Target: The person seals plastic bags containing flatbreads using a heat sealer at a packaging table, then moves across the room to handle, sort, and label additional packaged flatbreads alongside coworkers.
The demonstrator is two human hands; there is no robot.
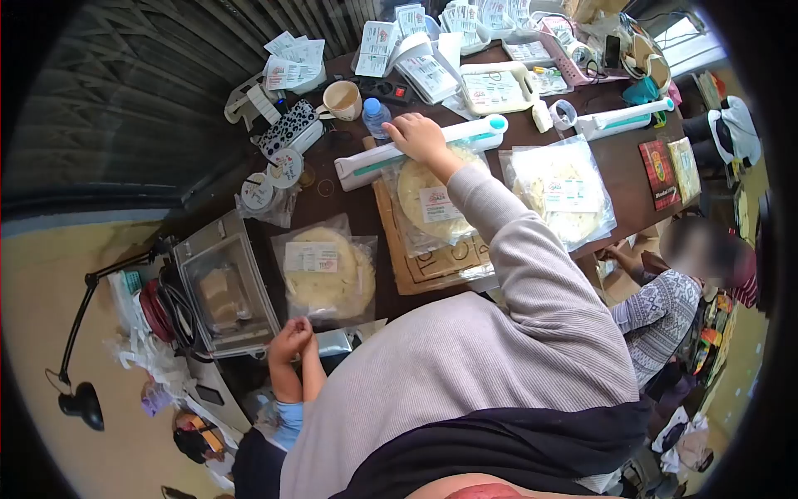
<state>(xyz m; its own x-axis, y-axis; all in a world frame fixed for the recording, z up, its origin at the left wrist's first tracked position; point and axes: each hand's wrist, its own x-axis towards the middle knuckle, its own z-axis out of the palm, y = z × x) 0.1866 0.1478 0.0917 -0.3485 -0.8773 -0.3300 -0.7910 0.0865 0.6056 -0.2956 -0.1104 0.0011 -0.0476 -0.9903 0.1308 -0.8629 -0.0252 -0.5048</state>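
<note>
My right hand [418, 138] is closed over the top arm of a white and teal bag sealer [467, 130], its fingers curled across the bar. Below the sealer lies a clear bag of round flatbreads [411, 187] with a printed label, its top edge at the sealer. Part of it rests on a brown cardboard piece [407, 270] with black lettering. Another labelled flatbread bag [553, 200] lies to the right, and one more bag [328, 274] to the left. A blue-capped bottle [376, 116] stands just beyond my fingers. My left hand is not in view.
Another person's hands [293, 339] are together at the table's left edge; a person in a patterned sweater [661, 312] is at right. Stacks of labels [424, 75], a mug [342, 100], a second sealer [619, 122] and a clear-lidded machine [224, 287] stand around.
</note>
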